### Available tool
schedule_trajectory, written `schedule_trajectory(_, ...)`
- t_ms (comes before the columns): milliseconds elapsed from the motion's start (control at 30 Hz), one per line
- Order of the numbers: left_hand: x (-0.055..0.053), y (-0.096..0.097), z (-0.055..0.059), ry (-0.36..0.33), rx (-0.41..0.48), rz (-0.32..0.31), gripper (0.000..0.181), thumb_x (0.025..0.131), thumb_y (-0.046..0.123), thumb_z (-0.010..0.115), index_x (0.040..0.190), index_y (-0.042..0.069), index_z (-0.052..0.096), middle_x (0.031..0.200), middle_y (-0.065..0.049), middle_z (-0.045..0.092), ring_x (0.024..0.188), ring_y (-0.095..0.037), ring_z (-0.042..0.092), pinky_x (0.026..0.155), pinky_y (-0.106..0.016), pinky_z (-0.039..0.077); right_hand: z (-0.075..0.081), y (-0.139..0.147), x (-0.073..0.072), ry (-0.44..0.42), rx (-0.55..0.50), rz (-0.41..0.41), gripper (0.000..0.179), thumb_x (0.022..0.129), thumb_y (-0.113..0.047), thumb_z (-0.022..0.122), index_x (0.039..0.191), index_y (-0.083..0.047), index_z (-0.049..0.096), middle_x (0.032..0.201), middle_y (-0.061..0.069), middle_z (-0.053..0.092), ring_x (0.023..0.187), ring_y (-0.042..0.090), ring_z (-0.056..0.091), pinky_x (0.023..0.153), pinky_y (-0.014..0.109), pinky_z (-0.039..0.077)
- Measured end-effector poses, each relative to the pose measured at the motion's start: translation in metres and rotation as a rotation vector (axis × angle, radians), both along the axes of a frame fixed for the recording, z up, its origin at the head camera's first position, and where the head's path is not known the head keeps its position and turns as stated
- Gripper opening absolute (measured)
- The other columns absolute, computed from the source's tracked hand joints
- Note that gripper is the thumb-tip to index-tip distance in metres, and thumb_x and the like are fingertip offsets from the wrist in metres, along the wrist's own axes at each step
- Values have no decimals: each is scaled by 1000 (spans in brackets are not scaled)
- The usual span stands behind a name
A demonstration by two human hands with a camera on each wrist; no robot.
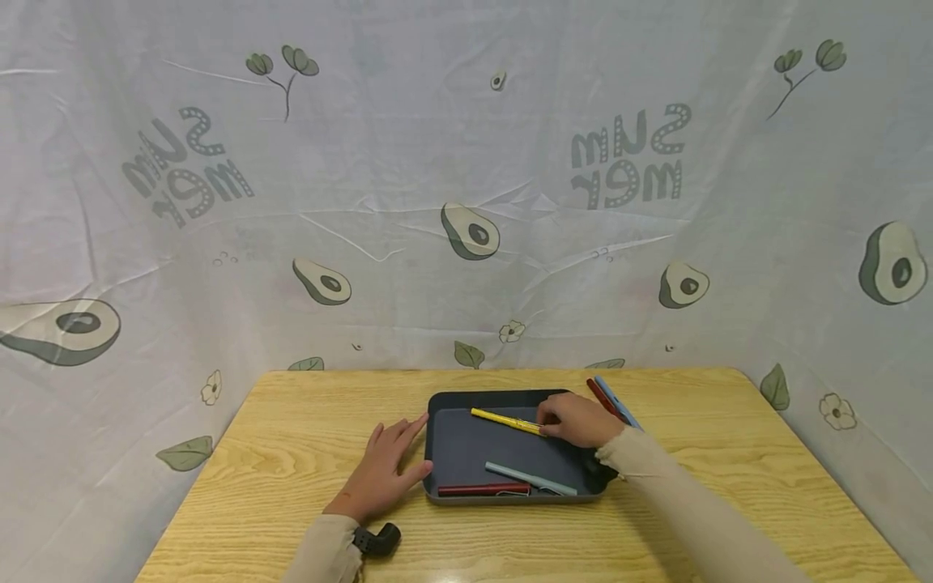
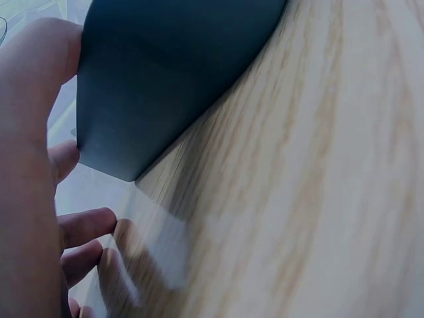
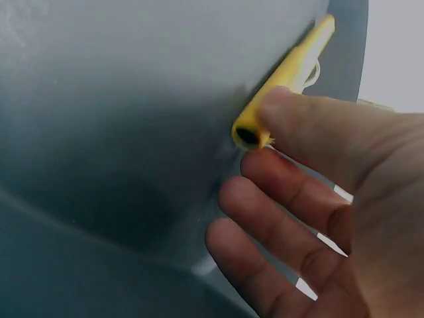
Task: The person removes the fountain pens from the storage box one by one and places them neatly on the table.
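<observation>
A yellow pen (image 1: 503,420) with a clip lies slantwise in the dark grey tray (image 1: 466,453). My right hand (image 1: 579,419) pinches its right end between thumb and fingers. The right wrist view shows the thumb on the yellow pen (image 3: 285,86), whose dark hollow end faces the camera. My left hand (image 1: 386,470) rests at the tray's left side, fingers spread, with thumb and index finger touching the rim. In the left wrist view those fingertips meet the tray's outer wall (image 2: 159,73). Along the tray's front lie a dark red pen (image 1: 484,490) and a light blue-green pen (image 1: 528,478).
Behind the right hand, another dark red pen (image 1: 601,395) and a blue pen (image 1: 615,398) lie on the wooden table (image 1: 306,429), beside the tray's right rim. A pale printed cloth (image 1: 408,316) hangs round the table's back and sides.
</observation>
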State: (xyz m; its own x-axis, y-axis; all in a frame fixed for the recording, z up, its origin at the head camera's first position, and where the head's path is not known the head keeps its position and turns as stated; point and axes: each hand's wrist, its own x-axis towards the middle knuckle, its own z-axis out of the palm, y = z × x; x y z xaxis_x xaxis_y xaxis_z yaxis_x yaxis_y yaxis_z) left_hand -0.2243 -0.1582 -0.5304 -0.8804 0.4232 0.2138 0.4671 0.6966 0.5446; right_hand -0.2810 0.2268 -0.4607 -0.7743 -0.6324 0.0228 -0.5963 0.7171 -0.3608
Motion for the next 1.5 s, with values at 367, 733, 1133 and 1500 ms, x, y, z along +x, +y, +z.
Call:
schedule_trajectory(367, 0, 0, -1, 2, 1, 13, 77, 100, 57, 59, 165, 28, 30, 161, -8, 43, 151, -33, 36, 128, -56, 3, 4, -2, 4, -18, 5, 7, 8, 93, -15, 78, 98, -12, 72, 87, -8, 61, 74, 4, 52, 66, 27, 49)
schedule_trajectory(733, 2, 1, 1, 0, 17, 20, 76, 100, 56, 60, 165, 30, 30, 161, -9, 43, 151, -33, 35, 128, -56, 2, 5, 5, 4, -48, -96, -8, 7, 94, -8, 76, 97, -11, 71, 88, -8, 65, 73, 3, 56, 65, 26, 51)
schedule_trajectory(1133, 1, 2, 2, 9, 17, 17, 76, 100, 54, 62, 165, 28, 32, 160, -9, 44, 150, -34, 37, 128, -56, 3, 5, 16, 8, -110, -264, -71, 7, 96, -9, 73, 103, -8, 74, 92, -7, 70, 81, 6, 65, 70, 26, 58)
schedule_trajectory(1500, 1, 1, 0, 13, 9, 15, 75, 101, 55, 60, 165, 28, 32, 160, -8, 44, 150, -34, 37, 127, -58, 4, 9, 29, 12, -1, -283, -102, 10, 99, -14, 72, 106, -9, 76, 92, -8, 72, 80, 3, 65, 69, 25, 58)
